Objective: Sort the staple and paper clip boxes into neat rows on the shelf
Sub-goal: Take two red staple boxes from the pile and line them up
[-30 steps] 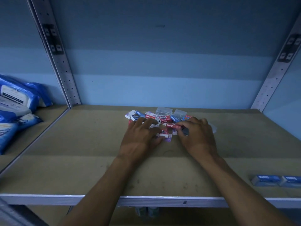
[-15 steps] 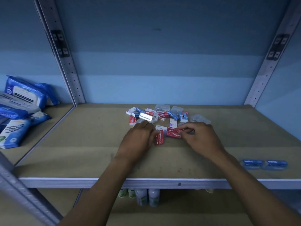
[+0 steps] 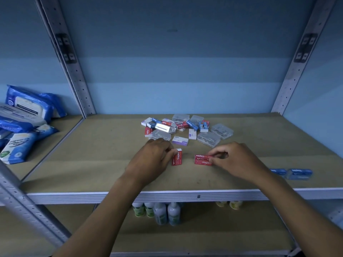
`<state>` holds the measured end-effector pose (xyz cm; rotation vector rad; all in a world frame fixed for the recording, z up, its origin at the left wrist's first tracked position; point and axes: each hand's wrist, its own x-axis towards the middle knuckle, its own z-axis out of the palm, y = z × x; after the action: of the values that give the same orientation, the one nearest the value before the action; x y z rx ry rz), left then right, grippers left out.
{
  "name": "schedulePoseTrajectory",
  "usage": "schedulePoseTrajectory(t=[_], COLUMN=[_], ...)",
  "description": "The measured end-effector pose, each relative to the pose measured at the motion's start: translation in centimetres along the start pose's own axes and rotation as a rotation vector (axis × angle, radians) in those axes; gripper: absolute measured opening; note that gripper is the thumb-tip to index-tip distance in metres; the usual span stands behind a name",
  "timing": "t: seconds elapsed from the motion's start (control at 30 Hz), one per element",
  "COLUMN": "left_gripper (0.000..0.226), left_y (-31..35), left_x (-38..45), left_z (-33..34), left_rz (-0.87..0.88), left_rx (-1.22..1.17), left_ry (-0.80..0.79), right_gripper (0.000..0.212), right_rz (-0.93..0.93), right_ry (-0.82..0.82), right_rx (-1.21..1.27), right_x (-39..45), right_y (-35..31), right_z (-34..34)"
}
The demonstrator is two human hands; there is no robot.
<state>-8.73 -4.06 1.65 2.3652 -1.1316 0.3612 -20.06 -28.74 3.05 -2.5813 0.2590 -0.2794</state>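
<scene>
Left hand [image 3: 152,160] pinches a small red cardboard staples box [image 3: 177,158], fingers curled on its left edge; box lies lengthwise on the tan fibreboard shelf [image 3: 92,154]. Right hand [image 3: 235,160] pinches a second red staples box [image 3: 202,160] at its right end, box lying crosswise. The two boxes sit near each other, apart. Behind them: loose heap of red, blue and white small boxes [image 3: 176,125] mixed with clear plastic clip cases [image 3: 208,139]. Two blue boxes [image 3: 291,173] side by side at front right. Blue wipe packs [image 3: 24,117] on the neighbouring shelf, left.
</scene>
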Motion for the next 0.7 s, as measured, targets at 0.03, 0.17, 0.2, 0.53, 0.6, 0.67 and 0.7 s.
schedulePoseTrajectory(t=[0.03,0.17,0.2,0.53,0.6,0.67,0.7], left_gripper=[0.024,0.022,0.021,0.028,0.024,0.02,0.019], left_y=[0.1,0.5,0.5,0.0,0.2,0.3,0.3], left_x=[0.0,-0.1,-0.1,-0.5,-0.5,-0.5,-0.5], left_z=[-0.1,-0.6,-0.8,-1.2,-0.9,-0.7,-0.7], left_rz=[-0.003,-0.047,-0.073,-0.088,-0.102,-0.109,-0.105], left_rx=[-0.011,-0.138,-0.185,-0.18,-0.182,-0.213,-0.223], left_ry=[0.001,-0.042,-0.066,-0.136,-0.117,-0.088,-0.075], right_gripper=[0.015,0.021,0.022,0.021,0.02,0.018,0.018], right_rz=[-0.003,-0.022,-0.032,-0.051,-0.043,-0.033,-0.031], right_ry=[-0.013,-0.01,0.003,-0.034,-0.032,-0.025,-0.026], right_rx=[0.0,0.016,0.022,-0.006,-0.02,-0.029,-0.035], right_x=[0.0,0.2,0.2,0.4,0.5,0.5,0.5], right_y=[0.1,-0.1,-0.2,-0.9,-0.9,-0.9,-1.0], right_z=[-0.1,-0.4,-0.5,-0.4,-0.3,-0.2,-0.2])
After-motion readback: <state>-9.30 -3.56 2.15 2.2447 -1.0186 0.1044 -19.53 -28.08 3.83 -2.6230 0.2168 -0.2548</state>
